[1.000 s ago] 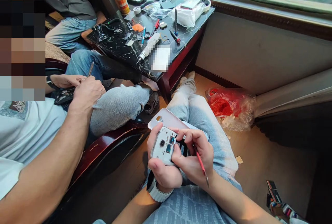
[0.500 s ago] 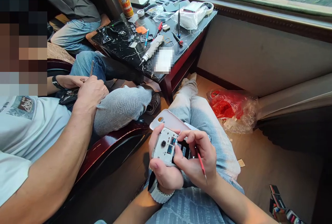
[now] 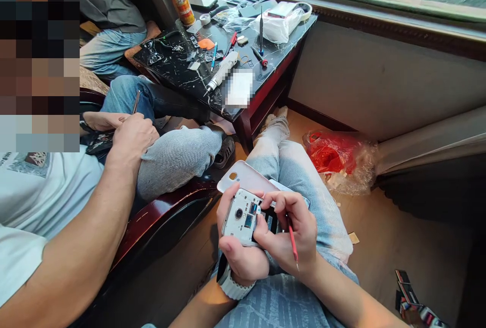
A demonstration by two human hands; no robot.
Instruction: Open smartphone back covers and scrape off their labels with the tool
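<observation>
Over my lap, my left hand is closed around a white smartphone whose back is off, so its camera, card slots and dark battery bay show. My right hand brings its thumb and index finger together at the card slots, touching the phone. Whatever may lie between those fingertips is too small to make out. Tucked in the other fingers of that hand is a thin red tool with a pointed metal tip aimed down toward me. A pale phone back cover lies on my legs just beyond the phone.
A black marble-patterned table ahead carries a white screwdriver-like tool, a drink can and small parts. At left a co-worker's hand grips a thin tool. A red plastic bag lies on the floor.
Almost nothing differs. The back cover and the phone have shifted very slightly, and the red tool's tip has swung a little toward me. Both hands keep their hold.
</observation>
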